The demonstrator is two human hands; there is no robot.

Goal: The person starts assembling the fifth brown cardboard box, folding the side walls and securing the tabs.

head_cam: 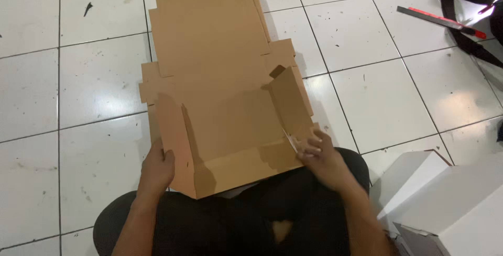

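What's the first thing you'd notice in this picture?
A big brown cardboard box, half folded, lies on the white tile floor in the middle. The left hand holds its near left wall up and the right hand pinches its right corner. White boxes sit at the lower right.

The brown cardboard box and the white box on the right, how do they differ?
The brown cardboard box lies mostly flat and unfolded on the tiled floor, only its near flaps raised; the white box is already folded into shape. The brown one is held by the left hand and right hand; the white one sits untouched. Both appear to be cardboard.
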